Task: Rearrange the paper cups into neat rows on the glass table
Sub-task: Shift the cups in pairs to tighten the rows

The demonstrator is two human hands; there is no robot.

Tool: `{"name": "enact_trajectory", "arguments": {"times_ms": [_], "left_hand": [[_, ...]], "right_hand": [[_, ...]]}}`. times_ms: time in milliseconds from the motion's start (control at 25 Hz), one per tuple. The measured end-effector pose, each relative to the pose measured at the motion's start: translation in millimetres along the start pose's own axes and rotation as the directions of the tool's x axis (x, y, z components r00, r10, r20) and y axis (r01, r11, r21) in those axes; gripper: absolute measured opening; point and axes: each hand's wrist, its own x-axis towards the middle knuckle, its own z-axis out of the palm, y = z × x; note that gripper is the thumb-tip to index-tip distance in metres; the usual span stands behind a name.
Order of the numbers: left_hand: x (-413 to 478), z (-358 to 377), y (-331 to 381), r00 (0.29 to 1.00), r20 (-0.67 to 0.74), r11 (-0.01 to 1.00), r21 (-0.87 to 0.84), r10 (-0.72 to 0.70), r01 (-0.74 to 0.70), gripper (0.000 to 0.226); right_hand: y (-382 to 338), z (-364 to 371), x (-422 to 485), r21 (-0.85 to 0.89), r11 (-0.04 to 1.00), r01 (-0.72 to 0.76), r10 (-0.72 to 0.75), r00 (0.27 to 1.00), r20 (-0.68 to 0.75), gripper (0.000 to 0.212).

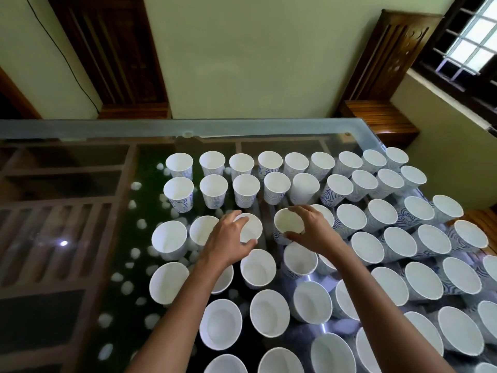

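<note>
Covering the dark glass table (pixel 67 157), white blue-swirled paper cups (pixel 220 324) are standing from its near edge. Midway across it, our left hand (pixel 228 238) is gripping one cup (pixel 251 228) by the rim, our right hand (pixel 312 230) a neighbouring cup (pixel 287 224). We are judging them light, thin, crushable, needing gentle rim holds. Two tidy rows (pixel 242 162) are lining its far edge.

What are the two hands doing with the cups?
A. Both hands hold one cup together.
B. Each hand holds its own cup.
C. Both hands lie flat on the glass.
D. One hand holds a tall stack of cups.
B: the left hand grips the rim of one white cup, and the right hand grips the neighbouring cup, with fingers and thumb curled across each opening.
</note>
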Motion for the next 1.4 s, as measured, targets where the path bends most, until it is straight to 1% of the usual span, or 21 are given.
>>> {"name": "enact_trajectory", "arguments": {"times_ms": [160, 360, 520, 880, 1000, 1120, 1240, 1400], "left_hand": [[1, 6, 6, 0.999, -0.02, 0.999, 0.011, -0.03, 0.03, 0.059], [1, 8, 4, 0.998, -0.027, 0.998, 0.009, -0.062, 0.062, 0.058], [1, 8, 5, 0.997, -0.027, 0.998, 0.009, -0.067, 0.067, 0.057], [3, 7, 8, 0.997, -0.037, 0.998, 0.012, -0.064, 0.064, 0.058], [4, 10, 17, 0.998, -0.052, 0.999, -0.001, -0.043, 0.043, 0.055], [5, 18, 35, 0.998, -0.059, 1.0, -0.002, -0.009, 0.009, 0.053], [4, 30, 52, 0.999, -0.05, 1.0, 0.008, 0.011, -0.011, 0.051], [7, 41, 70, 0.998, -0.066, 1.0, 0.004, -0.015, 0.016, 0.052]], "right_hand": [[5, 2, 4, -0.014, 0.999, 0.037, -0.036, 0.998, 0.05, 0.07], [5, 6, 13, -0.043, 0.996, 0.079, -0.076, 0.994, 0.081, 0.07], [5, 7, 16, -0.046, 0.995, 0.094, -0.09, 0.993, 0.075, 0.071], [2, 7, 14, 0.016, 0.996, 0.087, -0.088, 0.994, 0.064, 0.071], [15, -4, 9, 0.028, 0.995, 0.094, -0.094, 0.995, 0.012, 0.063], [41, -19, 1, 0.026, 0.998, 0.057, -0.057, 0.998, -0.029, 0.057], [64, -28, -5, -0.003, 1.0, 0.016, -0.016, 1.0, -0.024, 0.059], [75, -32, -5, -0.012, 1.0, 0.007, -0.007, 1.0, 0.016, 0.065]]}}
